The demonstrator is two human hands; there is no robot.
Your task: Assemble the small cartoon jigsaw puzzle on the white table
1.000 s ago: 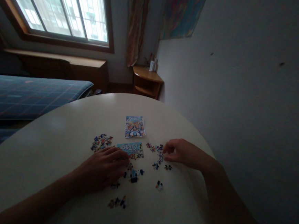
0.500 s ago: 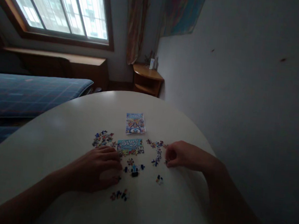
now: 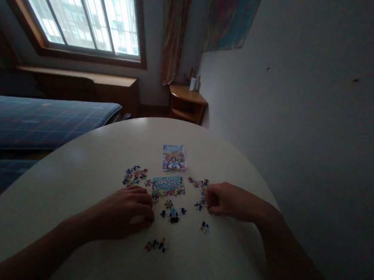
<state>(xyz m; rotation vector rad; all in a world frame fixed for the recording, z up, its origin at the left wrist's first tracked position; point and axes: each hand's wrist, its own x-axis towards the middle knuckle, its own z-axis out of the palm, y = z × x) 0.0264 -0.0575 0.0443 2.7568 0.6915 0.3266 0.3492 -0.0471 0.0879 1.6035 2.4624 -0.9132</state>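
Observation:
My left hand rests on the table with thumb and forefinger tips together at a small dark jigsaw piece. On the right, my right hand is closed in a pinch beside a cluster of jigsaw pieces; its fingertips partly hide what they hold, which seems to be a piece. Between the hands lies a partly joined section of puzzle with blue, white and black parts. A small joined bit sits nearer on the right, and a short row of pieces lies close to me.
Past my left hand is a pile of loose pieces. A printed picture card lies mid-table, with a colourful packet behind it. The round white table stands by a wall and a blue plaid mattress.
The whole view has shifted slightly, moving things right and down. My left thumb and forefinger have closed together at the dark piece. My right hand has moved slightly left against the cluster.

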